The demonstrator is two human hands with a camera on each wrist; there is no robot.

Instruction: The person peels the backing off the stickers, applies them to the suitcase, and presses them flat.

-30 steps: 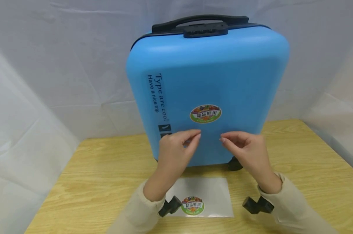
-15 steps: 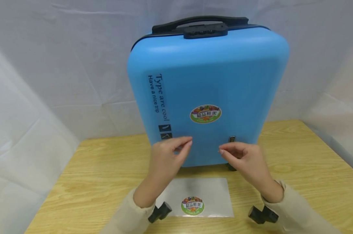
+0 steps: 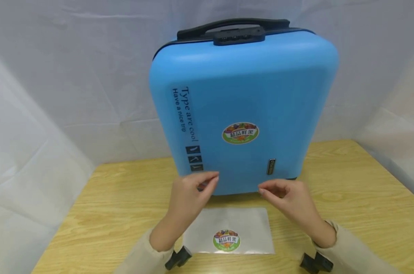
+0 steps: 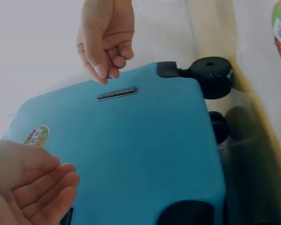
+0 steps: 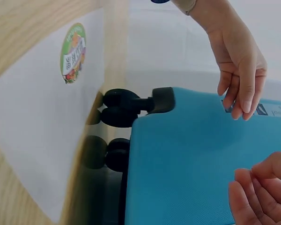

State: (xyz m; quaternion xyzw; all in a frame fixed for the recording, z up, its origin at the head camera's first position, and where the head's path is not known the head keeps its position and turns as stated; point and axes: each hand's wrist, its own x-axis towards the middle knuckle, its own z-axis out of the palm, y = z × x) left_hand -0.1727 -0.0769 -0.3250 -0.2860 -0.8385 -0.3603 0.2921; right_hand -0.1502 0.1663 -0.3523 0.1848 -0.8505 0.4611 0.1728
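A blue hard-shell suitcase (image 3: 241,99) stands upright on the table, with an oval fruit sticker (image 3: 240,133) on its front. My left hand (image 3: 191,198) is before the lower left of the case, thumb close to the bent fingers and nothing held. Opposite it, my right hand (image 3: 290,196) hovers below the small metal nameplate (image 3: 271,166), also holding nothing. Both wrist views show relaxed fingers in front of the shell. Below the hands lies a white backing sheet (image 3: 251,224) bearing a matching sticker (image 3: 226,240).
The wooden table (image 3: 100,213) has white cloth (image 3: 100,76) behind it and at both sides. Black wheels (image 5: 119,105) carry the case, and a black handle (image 3: 234,24) tops it. Printed lettering (image 3: 184,114) runs down its left side.
Both hands have moved down the suitcase front and farther apart, uncovering the nameplate and the small printed icons. The suitcase and sheet stay in place.
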